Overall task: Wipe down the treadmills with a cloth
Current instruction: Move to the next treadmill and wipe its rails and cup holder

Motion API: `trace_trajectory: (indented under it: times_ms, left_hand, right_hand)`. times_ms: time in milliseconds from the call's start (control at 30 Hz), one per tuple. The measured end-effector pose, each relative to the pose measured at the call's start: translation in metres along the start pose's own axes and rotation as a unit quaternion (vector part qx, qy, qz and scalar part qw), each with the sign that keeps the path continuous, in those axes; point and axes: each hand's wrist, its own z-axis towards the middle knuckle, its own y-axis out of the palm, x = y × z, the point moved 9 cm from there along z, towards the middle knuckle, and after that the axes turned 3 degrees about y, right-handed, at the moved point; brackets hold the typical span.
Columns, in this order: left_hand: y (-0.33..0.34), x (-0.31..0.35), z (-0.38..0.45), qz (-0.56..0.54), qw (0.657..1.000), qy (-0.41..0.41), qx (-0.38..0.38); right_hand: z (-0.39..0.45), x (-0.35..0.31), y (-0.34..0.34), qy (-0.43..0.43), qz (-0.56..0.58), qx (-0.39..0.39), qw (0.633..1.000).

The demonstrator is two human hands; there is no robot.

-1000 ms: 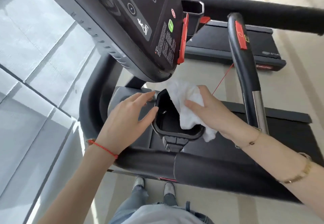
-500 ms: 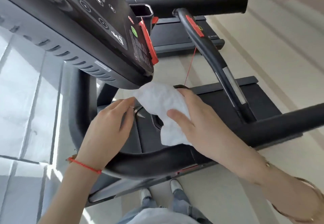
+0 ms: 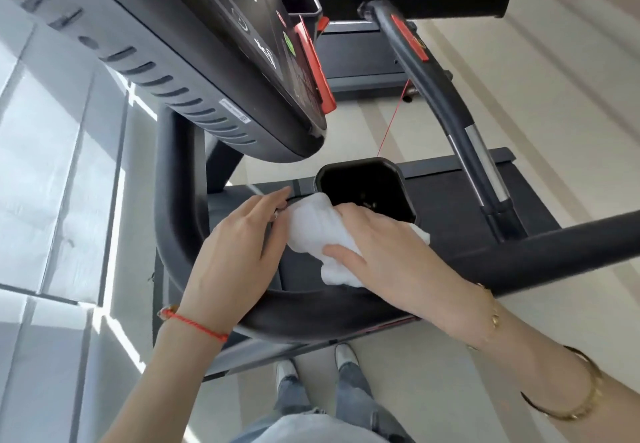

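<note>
A black treadmill fills the head view, its console (image 3: 194,44) tilted above a black cup holder (image 3: 367,189). A white cloth (image 3: 315,227) lies bunched on the near-left rim of the cup holder. My right hand (image 3: 384,255) holds the cloth, thumb pressed on its lower edge, fingers over the top. My left hand (image 3: 235,248) sits just left of the cloth, fingers extended, fingertips touching the cloth's left side. Both hands are above the curved front handlebar (image 3: 304,318).
An inner grip bar with a silver sensor strip (image 3: 481,151) rises to the right. A long padded side rail (image 3: 571,245) crosses at right. A red safety cord (image 3: 391,123) hangs from the console. A second treadmill (image 3: 360,58) stands behind. Windows lie to the left.
The cloth and my right hand have slid down from under the console's edge to the cup holder's near-left rim, uncovering the holder's opening. My left hand stays beside the cloth.
</note>
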Motion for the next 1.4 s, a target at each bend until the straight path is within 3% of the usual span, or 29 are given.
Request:
trace_trajectory:
  times_ms: [100,233,400,567,667,800,833,967,1033,1300,1400]
  left_hand:
    - [0.001,0.001,0.001,0.001,1.0,-0.005,-0.001]
    - [-0.002,0.001,-0.001,0.005,1.0,-0.018,0.019]
    - [0.002,0.009,0.0,0.001,0.999,-0.037,0.038]
    - [0.013,0.029,0.001,0.004,0.998,-0.04,0.041]
    - [0.02,0.037,0.005,0.012,0.998,-0.05,0.047]
    - [0.028,0.039,0.009,0.03,0.995,-0.067,0.063]
    - [0.029,0.038,0.01,0.039,0.994,-0.075,0.071]
    - [0.037,0.034,0.013,0.046,0.99,-0.099,0.093]
    - [0.04,0.031,0.013,0.036,0.989,-0.104,0.097]
    - [0.038,0.028,0.015,0.048,0.986,-0.11,0.113]
    - [0.038,0.027,0.015,0.052,0.985,-0.115,0.115]
  right_hand:
    - [0.012,0.005,0.001,-0.008,0.045,-0.044,0.998]
    - [0.037,0.007,0.005,0.023,0.08,-0.042,0.996]
    - [-0.003,0.012,-0.003,-0.1,0.026,-0.027,0.994]
    - [-0.016,0.038,-0.018,-0.157,-0.015,-0.065,0.985]
    - [-0.022,0.042,-0.038,-0.2,0.001,-0.014,0.98]
    - [0.001,0.044,-0.082,-0.224,0.009,0.14,0.964]
    - [0.014,0.048,-0.086,-0.214,0.007,0.15,0.965]
    - [0.069,0.059,-0.04,-0.167,0.006,-0.036,0.985]
    - [0.083,0.054,-0.022,-0.176,-0.004,-0.087,0.981]
    - [0.08,0.096,-0.023,-0.139,0.073,-0.08,0.984]
    - [0.087,0.074,-0.019,-0.176,0.057,-0.096,0.978]
